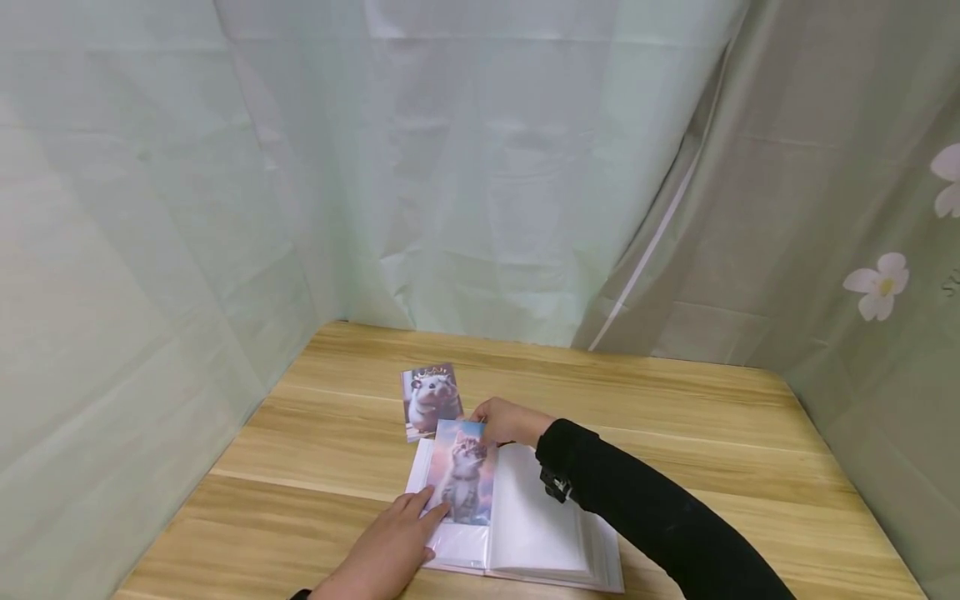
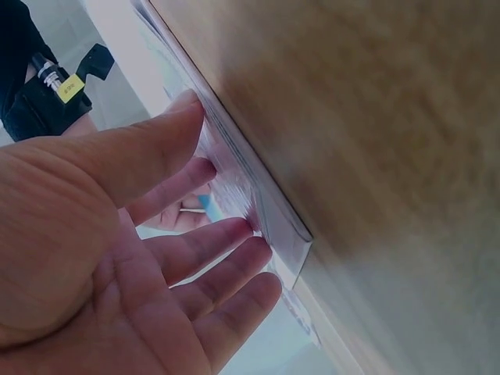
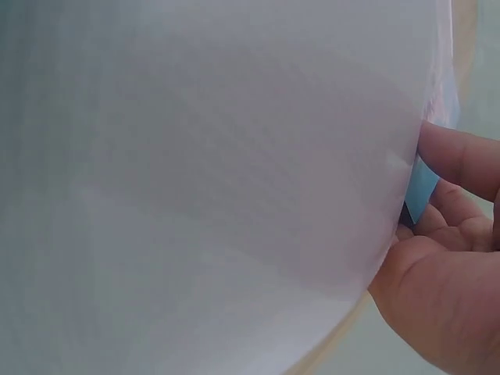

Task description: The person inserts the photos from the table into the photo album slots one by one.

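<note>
An open photo album (image 1: pixel 536 517) with clear sleeves lies on the table. On its left page is a kitten photo (image 1: pixel 461 471), its lower part inside the clear sleeve and its top edge sticking out past the album. My right hand (image 1: pixel 512 422) pinches the photo's upper right corner; the right wrist view shows its blue corner (image 3: pixel 423 191) between the fingers. My left hand (image 1: pixel 392 543) rests on the left page with fairly straight fingers touching the photo's lower left area. In the left wrist view, those fingers (image 2: pixel 223 246) lie along the album's edge.
A photo of a crowned hamster (image 1: pixel 432 402) lies just beyond the album's left page, close to the kitten photo. The wooden table (image 1: pixel 720 442) extends to both sides. Pale curtains (image 1: pixel 487 183) hang behind and beside it.
</note>
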